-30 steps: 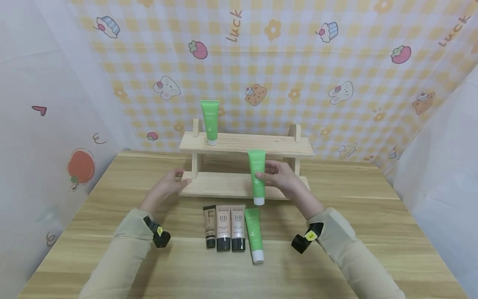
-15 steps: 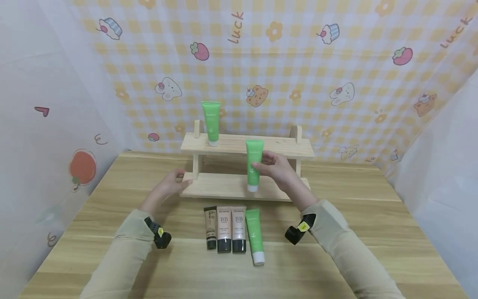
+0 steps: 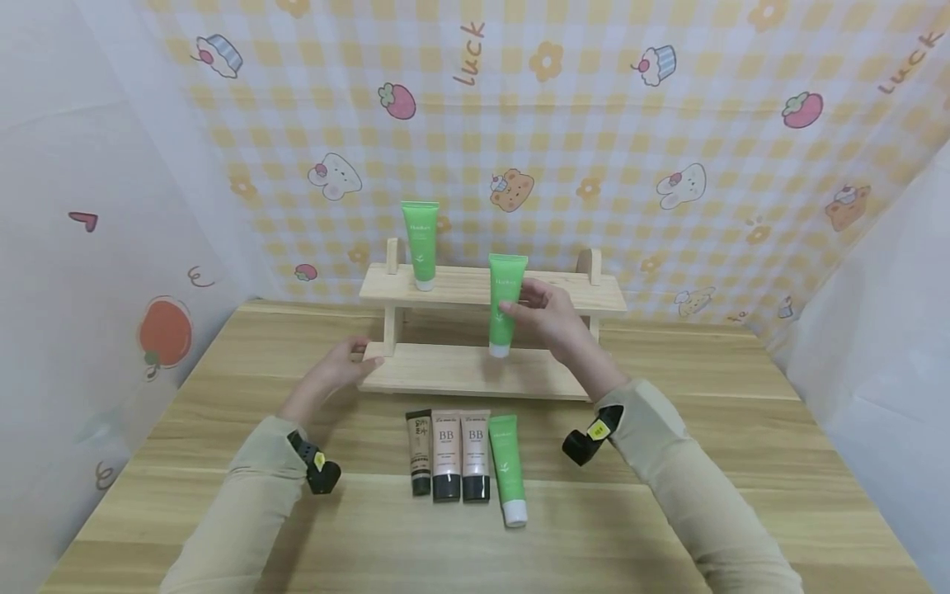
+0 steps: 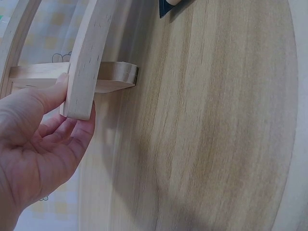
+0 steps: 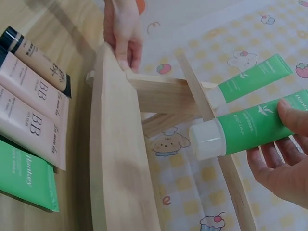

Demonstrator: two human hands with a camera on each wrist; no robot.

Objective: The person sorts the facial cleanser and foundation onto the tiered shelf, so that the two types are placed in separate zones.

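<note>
My right hand [image 3: 552, 320] holds a green squeeze tube [image 3: 507, 285] upright, white cap down, in front of the two-tier wooden shelf rack [image 3: 445, 367]. In the right wrist view, thumb and fingers grip the tube's body, and its white cap [image 5: 208, 139] points toward the rack. A second green tube [image 3: 421, 241] stands on its cap at the left of the upper board [image 3: 463, 283]. My left hand [image 3: 336, 373] grips the left end of the lower board; in the left wrist view the thumb lies on one side of that board end [image 4: 83, 82], fingers on the other.
In front of the rack, a brown tube [image 3: 419, 452], two pink BB cream tubes [image 3: 446, 454] with black caps and another green tube [image 3: 508, 466] lie in a row on the wooden table [image 3: 668, 511]. A checked cloth [image 3: 475, 140] hangs behind.
My right hand has raised the green tube from in front of the lower board to the front of the upper one. The left hand stays on the rack.
</note>
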